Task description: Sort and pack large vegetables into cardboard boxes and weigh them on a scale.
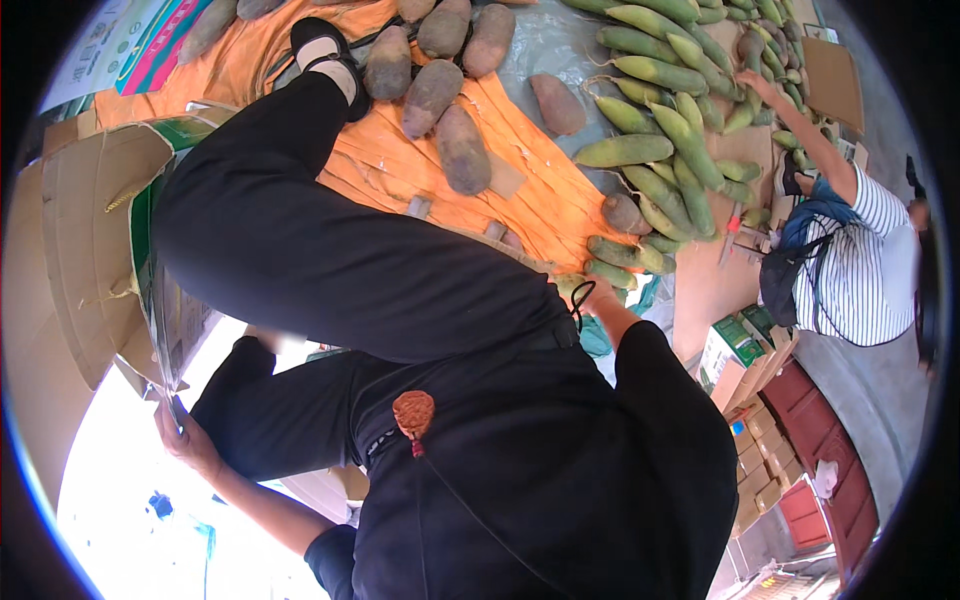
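Two bare hands, way apart: left hand (190, 445) is gripping a cardboard box (95, 240) left of the orange sheet (370, 165); right hand (597, 293) is by green radishes (683, 130) at the sheet's right end, can't tell if it's holding any.

I see a black top (560, 470) across 5 o'clock on my feed, its right sleeve (645, 355) at 4, its left sleeve (335, 560) at 7. Black trousers (360, 270) spread from 8 to 11 o'clock, with a black strapped shoe (351, 65) at 11. A reddish-brown, textured oval pendant (413, 412) with red tassel (417, 449) and thin dark cord (470, 508) sits at 7; a black wrist loop (576, 297) at 3
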A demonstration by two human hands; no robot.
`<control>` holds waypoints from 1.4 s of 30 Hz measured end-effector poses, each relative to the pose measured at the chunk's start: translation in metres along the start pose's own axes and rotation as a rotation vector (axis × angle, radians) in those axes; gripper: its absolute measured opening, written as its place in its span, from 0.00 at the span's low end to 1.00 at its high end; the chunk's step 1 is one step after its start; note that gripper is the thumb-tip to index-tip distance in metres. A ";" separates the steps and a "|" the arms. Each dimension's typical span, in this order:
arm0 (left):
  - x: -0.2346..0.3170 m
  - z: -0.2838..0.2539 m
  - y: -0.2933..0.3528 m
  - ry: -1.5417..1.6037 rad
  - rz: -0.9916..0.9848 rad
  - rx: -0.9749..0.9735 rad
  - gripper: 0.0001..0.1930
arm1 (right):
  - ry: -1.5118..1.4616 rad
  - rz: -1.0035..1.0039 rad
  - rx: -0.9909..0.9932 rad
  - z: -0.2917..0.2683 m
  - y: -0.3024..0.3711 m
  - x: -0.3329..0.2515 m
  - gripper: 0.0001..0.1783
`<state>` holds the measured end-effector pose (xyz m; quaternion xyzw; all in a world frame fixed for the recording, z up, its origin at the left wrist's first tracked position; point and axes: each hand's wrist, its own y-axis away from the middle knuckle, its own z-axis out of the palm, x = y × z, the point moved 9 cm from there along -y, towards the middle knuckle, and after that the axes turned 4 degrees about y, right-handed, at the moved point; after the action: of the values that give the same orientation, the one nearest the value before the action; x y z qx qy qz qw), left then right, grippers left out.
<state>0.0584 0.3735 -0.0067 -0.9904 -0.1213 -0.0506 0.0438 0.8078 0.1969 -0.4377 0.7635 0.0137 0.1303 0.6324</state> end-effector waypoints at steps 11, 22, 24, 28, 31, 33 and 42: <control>-0.012 -0.010 0.014 0.060 -0.064 0.026 0.09 | 0.047 -0.054 0.184 -0.103 0.033 -0.065 0.15; -0.011 -0.006 0.013 0.124 -0.076 -0.013 0.12 | -0.212 -0.027 0.172 -0.114 0.041 -0.047 0.20; -0.013 -0.005 0.013 0.125 -0.060 -0.008 0.12 | -0.222 -0.003 0.214 -0.121 0.037 -0.046 0.21; -0.006 -0.007 0.010 0.096 -0.018 0.050 0.12 | -0.212 -0.038 0.274 -0.153 0.049 -0.057 0.23; -0.010 -0.006 0.011 0.083 -0.036 0.023 0.13 | -0.245 -0.046 0.308 -0.171 0.059 -0.060 0.24; -0.008 -0.006 0.008 0.101 -0.065 0.007 0.13 | -0.281 -0.044 0.321 -0.169 0.055 -0.054 0.25; -0.002 -0.010 0.005 0.130 -0.067 0.014 0.13 | -0.621 0.012 0.590 -0.191 0.064 0.009 0.24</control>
<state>0.0564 0.3670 0.0022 -0.9801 -0.1514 -0.1153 0.0568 0.7661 0.3696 -0.3424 0.9148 -0.1452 -0.1114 0.3600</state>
